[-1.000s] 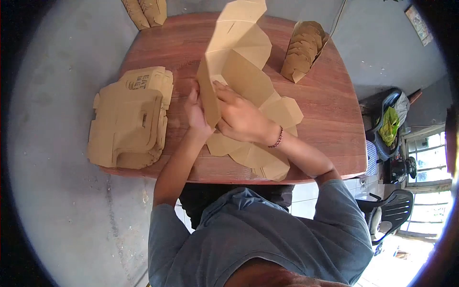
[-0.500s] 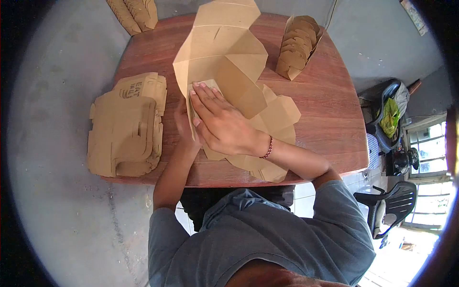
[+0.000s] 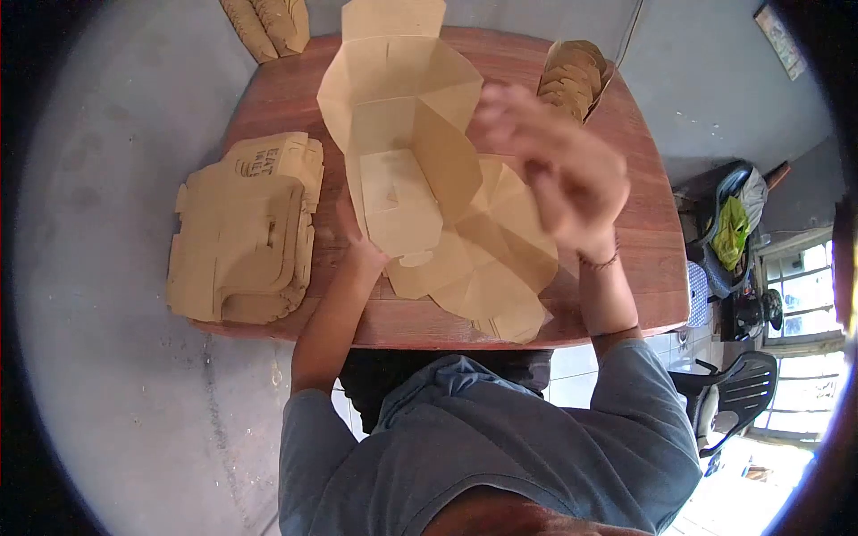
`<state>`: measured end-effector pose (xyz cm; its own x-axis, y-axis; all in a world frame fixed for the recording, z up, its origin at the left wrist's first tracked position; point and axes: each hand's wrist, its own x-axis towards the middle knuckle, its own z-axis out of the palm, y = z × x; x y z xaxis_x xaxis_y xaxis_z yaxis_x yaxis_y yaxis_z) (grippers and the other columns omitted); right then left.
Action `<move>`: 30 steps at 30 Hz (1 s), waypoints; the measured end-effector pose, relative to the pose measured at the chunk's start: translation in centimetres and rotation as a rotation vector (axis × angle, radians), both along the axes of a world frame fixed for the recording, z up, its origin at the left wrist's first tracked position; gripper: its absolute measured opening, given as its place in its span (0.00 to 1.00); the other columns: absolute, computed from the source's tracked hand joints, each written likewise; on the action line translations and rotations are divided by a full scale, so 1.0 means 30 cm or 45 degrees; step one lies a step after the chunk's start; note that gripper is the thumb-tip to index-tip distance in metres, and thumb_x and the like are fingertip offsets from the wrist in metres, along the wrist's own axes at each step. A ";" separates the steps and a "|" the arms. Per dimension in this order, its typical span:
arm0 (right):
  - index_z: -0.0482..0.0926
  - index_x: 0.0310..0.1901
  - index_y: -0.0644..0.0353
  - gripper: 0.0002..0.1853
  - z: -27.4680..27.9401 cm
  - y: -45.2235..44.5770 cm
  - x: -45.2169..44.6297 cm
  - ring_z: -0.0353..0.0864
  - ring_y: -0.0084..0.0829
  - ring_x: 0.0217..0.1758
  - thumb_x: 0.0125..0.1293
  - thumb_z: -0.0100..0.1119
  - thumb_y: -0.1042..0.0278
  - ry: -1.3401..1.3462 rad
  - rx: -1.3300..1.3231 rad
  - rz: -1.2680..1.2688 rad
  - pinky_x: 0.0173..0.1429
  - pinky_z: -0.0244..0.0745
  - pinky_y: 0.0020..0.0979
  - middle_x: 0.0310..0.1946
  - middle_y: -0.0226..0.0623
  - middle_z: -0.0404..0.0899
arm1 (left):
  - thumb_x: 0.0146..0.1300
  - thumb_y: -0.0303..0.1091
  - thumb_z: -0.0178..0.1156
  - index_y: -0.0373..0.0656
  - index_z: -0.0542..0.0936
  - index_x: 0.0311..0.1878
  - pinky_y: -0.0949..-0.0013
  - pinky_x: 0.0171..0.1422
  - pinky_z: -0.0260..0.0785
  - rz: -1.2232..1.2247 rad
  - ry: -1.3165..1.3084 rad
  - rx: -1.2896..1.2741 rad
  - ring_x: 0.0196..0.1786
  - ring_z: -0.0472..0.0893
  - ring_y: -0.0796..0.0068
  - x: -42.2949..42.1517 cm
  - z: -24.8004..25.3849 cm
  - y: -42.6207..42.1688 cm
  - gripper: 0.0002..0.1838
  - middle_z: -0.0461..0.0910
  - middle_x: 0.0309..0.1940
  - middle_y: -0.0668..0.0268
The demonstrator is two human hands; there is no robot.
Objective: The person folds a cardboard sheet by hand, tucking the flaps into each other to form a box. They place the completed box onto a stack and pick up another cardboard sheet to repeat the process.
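A partly folded brown cardboard box [image 3: 393,192] stands open-topped before me, with its flaps spread out at the far end. My left hand [image 3: 359,246] grips its near left side; the fingers are mostly hidden behind the wall. My right hand [image 3: 567,170] is raised to the right of the box, apart from it and blurred by motion. Its fingers stretch out to the left, with the thumb apart, and it holds nothing. Beneath and to the right of the box lie unfolded flat cardboard blanks [image 3: 492,255].
A pile of flat cardboard pieces [image 3: 237,241] with dark lettering lies at the table's left. Nested folded boxes [image 3: 572,80] sit at the far right, partly behind my right hand. More nested boxes [image 3: 268,27] are at the back left. A chair [image 3: 737,393] stands right of the wooden table [image 3: 617,295].
My right hand has come out of the box and swung up to the right. The box is turned slightly, its inside now in view; my left hand stays at its left side.
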<state>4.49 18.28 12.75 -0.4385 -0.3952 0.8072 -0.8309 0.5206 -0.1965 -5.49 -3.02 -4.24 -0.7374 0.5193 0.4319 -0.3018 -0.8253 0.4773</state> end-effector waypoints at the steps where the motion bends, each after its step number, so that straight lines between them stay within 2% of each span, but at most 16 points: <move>1: 0.78 0.60 0.67 0.28 0.000 0.004 -0.013 0.75 0.46 0.69 0.54 0.54 0.88 -0.002 0.002 0.003 0.74 0.69 0.43 0.60 0.46 0.81 | 0.78 0.59 0.37 0.46 0.67 0.72 0.52 0.66 0.75 0.003 -0.002 0.002 0.65 0.77 0.65 0.001 -0.019 0.000 0.32 0.74 0.66 0.60; 3: 0.74 0.65 0.65 0.35 -0.007 0.013 -0.028 0.75 0.45 0.70 0.50 0.54 0.89 -0.175 -0.328 -0.339 0.73 0.70 0.41 0.61 0.45 0.80 | 0.77 0.58 0.41 0.46 0.64 0.75 0.52 0.68 0.75 -0.187 -0.201 0.002 0.68 0.75 0.65 0.005 -0.035 0.004 0.32 0.73 0.68 0.60; 6: 0.64 0.74 0.63 0.41 -0.018 0.009 -0.047 0.64 0.38 0.78 0.53 0.51 0.93 -0.353 -0.336 -0.291 0.79 0.59 0.40 0.71 0.47 0.69 | 0.77 0.57 0.43 0.46 0.63 0.75 0.53 0.68 0.74 -0.187 -0.277 -0.117 0.68 0.75 0.65 0.027 -0.039 0.010 0.32 0.72 0.69 0.60; 10: 0.65 0.73 0.61 0.41 -0.018 -0.003 -0.037 0.69 0.36 0.75 0.54 0.55 0.91 -0.486 -0.420 -0.151 0.79 0.61 0.40 0.71 0.44 0.71 | 0.77 0.56 0.45 0.47 0.62 0.76 0.55 0.70 0.74 -0.185 -0.402 -0.307 0.69 0.74 0.65 0.053 -0.031 0.007 0.32 0.70 0.70 0.60; 13: 0.74 0.68 0.61 0.36 -0.017 0.005 -0.030 0.76 0.39 0.69 0.53 0.57 0.91 -0.548 -0.255 -0.157 0.75 0.67 0.40 0.64 0.42 0.79 | 0.78 0.53 0.46 0.45 0.62 0.75 0.44 0.72 0.69 -0.388 -0.288 -0.333 0.66 0.74 0.55 0.050 -0.013 -0.004 0.30 0.71 0.67 0.57; 15: 0.85 0.54 0.62 0.26 -0.032 0.005 -0.045 0.83 0.40 0.62 0.51 0.61 0.90 -0.342 -0.044 -0.047 0.68 0.75 0.41 0.52 0.40 0.86 | 0.78 0.52 0.45 0.42 0.63 0.73 0.37 0.68 0.71 -0.504 -0.196 -0.060 0.63 0.75 0.50 0.051 0.000 0.003 0.30 0.71 0.65 0.52; 16: 0.85 0.54 0.62 0.26 -0.033 0.008 -0.047 0.83 0.40 0.62 0.51 0.61 0.90 -0.343 -0.047 -0.048 0.68 0.75 0.41 0.52 0.40 0.86 | 0.78 0.52 0.45 0.42 0.63 0.73 0.37 0.68 0.71 -0.506 -0.197 -0.063 0.63 0.75 0.50 0.045 0.011 0.001 0.30 0.71 0.65 0.52; 18: 0.88 0.42 0.63 0.16 -0.029 0.011 -0.050 0.85 0.39 0.58 0.51 0.66 0.87 -0.271 0.096 0.105 0.65 0.77 0.43 0.43 0.38 0.89 | 0.78 0.53 0.44 0.43 0.59 0.77 0.53 0.73 0.71 -0.662 -0.061 -0.024 0.68 0.75 0.62 0.030 0.081 0.001 0.32 0.66 0.72 0.54; 19: 0.88 0.42 0.63 0.16 -0.024 0.012 -0.046 0.85 0.39 0.58 0.51 0.66 0.87 -0.271 0.093 0.106 0.65 0.77 0.43 0.43 0.38 0.89 | 0.78 0.53 0.44 0.41 0.58 0.76 0.43 0.76 0.65 -0.742 -0.061 0.045 0.68 0.73 0.56 0.010 0.074 0.003 0.33 0.65 0.72 0.49; 20: 0.88 0.40 0.63 0.14 -0.015 0.018 -0.040 0.86 0.38 0.55 0.51 0.67 0.86 -0.250 0.126 0.070 0.65 0.77 0.45 0.42 0.38 0.89 | 0.78 0.53 0.44 0.41 0.58 0.76 0.43 0.76 0.65 -0.742 -0.062 0.044 0.68 0.73 0.56 -0.007 0.054 -0.002 0.33 0.65 0.72 0.49; 22: 0.88 0.38 0.63 0.12 -0.001 0.036 -0.028 0.88 0.37 0.52 0.51 0.68 0.85 -0.230 0.158 0.034 0.65 0.76 0.46 0.40 0.38 0.89 | 0.78 0.53 0.44 0.40 0.59 0.75 0.41 0.76 0.63 -0.284 0.115 -0.313 0.68 0.73 0.54 -0.048 -0.015 -0.026 0.32 0.65 0.71 0.49; 25: 0.87 0.39 0.62 0.09 0.018 0.081 -0.020 0.87 0.40 0.46 0.56 0.66 0.82 -0.206 0.071 -0.155 0.54 0.80 0.38 0.38 0.39 0.87 | 0.79 0.53 0.43 0.39 0.61 0.73 0.37 0.77 0.60 0.423 0.374 -0.829 0.68 0.73 0.52 -0.083 -0.089 -0.052 0.31 0.65 0.70 0.49; 26: 0.87 0.39 0.62 0.09 0.021 0.085 -0.015 0.87 0.40 0.46 0.56 0.66 0.82 -0.206 0.069 -0.154 0.54 0.80 0.38 0.38 0.39 0.87 | 0.79 0.53 0.43 0.39 0.61 0.73 0.37 0.77 0.60 0.422 0.374 -0.831 0.68 0.73 0.52 -0.067 -0.026 -0.047 0.31 0.65 0.70 0.49; 28: 0.86 0.42 0.61 0.11 0.023 0.092 -0.003 0.87 0.39 0.43 0.56 0.67 0.81 -0.289 0.016 -0.277 0.49 0.80 0.35 0.37 0.39 0.87 | 0.79 0.51 0.46 0.36 0.69 0.65 0.47 0.71 0.68 0.660 -0.370 -0.590 0.59 0.78 0.59 -0.023 0.159 -0.024 0.27 0.74 0.59 0.52; 29: 0.86 0.42 0.61 0.11 0.023 0.090 0.001 0.87 0.39 0.43 0.56 0.67 0.81 -0.288 0.012 -0.280 0.49 0.80 0.35 0.37 0.39 0.87 | 0.79 0.50 0.47 0.35 0.73 0.58 0.57 0.60 0.72 0.573 -0.356 -0.410 0.49 0.79 0.67 -0.107 0.069 -0.079 0.24 0.79 0.47 0.59; 30: 0.85 0.44 0.61 0.13 0.023 0.084 0.002 0.87 0.39 0.42 0.56 0.67 0.81 -0.272 -0.032 -0.311 0.48 0.80 0.35 0.37 0.39 0.86 | 0.79 0.50 0.47 0.35 0.73 0.58 0.57 0.60 0.72 0.571 -0.353 -0.414 0.49 0.79 0.67 -0.137 0.049 -0.105 0.24 0.79 0.47 0.59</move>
